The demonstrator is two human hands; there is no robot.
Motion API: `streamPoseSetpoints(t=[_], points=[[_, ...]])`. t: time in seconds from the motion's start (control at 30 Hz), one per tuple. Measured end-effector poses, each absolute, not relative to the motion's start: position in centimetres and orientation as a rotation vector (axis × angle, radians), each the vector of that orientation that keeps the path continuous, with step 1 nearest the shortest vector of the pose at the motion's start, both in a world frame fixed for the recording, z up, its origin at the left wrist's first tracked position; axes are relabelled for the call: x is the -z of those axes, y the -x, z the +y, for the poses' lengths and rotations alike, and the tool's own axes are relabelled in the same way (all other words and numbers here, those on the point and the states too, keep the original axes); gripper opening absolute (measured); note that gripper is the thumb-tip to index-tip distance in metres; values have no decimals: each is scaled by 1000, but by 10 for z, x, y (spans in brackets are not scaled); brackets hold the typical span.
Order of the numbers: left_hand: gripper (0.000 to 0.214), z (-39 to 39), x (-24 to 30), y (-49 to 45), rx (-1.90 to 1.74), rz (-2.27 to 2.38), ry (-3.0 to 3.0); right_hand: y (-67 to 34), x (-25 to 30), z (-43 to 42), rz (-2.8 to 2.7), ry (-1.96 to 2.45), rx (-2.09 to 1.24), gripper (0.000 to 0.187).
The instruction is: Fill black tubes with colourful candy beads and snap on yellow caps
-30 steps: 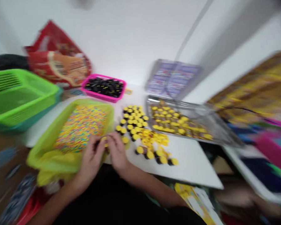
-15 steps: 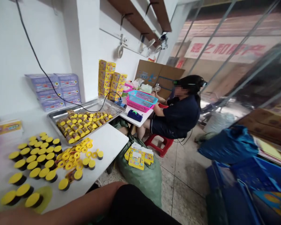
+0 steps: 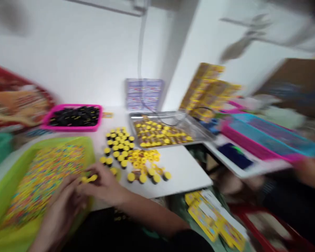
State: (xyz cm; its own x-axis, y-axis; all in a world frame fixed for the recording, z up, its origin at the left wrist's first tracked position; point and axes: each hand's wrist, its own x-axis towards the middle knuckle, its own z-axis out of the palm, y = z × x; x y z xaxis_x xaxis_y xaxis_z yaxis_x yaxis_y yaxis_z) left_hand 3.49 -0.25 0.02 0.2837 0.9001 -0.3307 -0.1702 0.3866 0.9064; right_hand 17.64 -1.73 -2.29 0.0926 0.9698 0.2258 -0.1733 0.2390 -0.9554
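My left hand [image 3: 64,201] is curled above the near edge of a yellow-green tub [image 3: 88,140] filled with small multicoloured bits [image 3: 49,171]. Whatever lies inside its fingers is hidden. Touching it, my right hand [image 3: 103,183] pinches a small yellow piece [image 3: 89,179], narrow in the middle with wider ends; blur hides its exact kind. Just right of the hands, several dark pots with yellow lids [image 3: 119,145] stand on the white table [image 3: 181,168]. Loose yellow rings [image 3: 144,157] lie among them.
A pink basket of black pieces [image 3: 73,117] sits behind the tub. Further right is a metal tray [image 3: 204,131] of yellow-capped pots. Blue and pink baskets [image 3: 267,136] stand near another person's arm [image 3: 309,175]. Yellow cards [image 3: 212,217] lie below the table edge.
My view has swung left, bringing the tub and the black pieces into sight. My right hand, blurred at the lower left before, is now beside my left hand with the yellow piece.
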Motion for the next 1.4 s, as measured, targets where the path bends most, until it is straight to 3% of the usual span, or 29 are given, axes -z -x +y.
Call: streamPoseSetpoints(t=[0.17,0.5,0.67,0.83,0.9,1.03,1.23,1.4], points=[[45,-6,-18,-50,-1152,878,-832,-167,7,-27,-1145,943,-1053,33],[44,-11,0,-42,-1204,778,-916,-151,27,-24,-1082,812,-1031,22],[43,-11,-6,-41,-1150,806,-884,-158,36,-20,-1054,771,-1277,22],[37,-5,-5,-31,-1043,783,-813,-171,30,-21,-1010,677,-1502,41],[38,-3,-3,-28,-1006,773,-815,-172,29,-20,-964,679,-1577,39],[39,-5,-3,-26,-994,758,-874,-170,28,-18,-904,724,-1568,30],[37,-6,-6,-21,-945,712,-867,-183,29,-16,-965,562,-1738,48],[37,-4,-4,-23,-912,726,-907,-179,26,-19,-902,642,-1633,37]])
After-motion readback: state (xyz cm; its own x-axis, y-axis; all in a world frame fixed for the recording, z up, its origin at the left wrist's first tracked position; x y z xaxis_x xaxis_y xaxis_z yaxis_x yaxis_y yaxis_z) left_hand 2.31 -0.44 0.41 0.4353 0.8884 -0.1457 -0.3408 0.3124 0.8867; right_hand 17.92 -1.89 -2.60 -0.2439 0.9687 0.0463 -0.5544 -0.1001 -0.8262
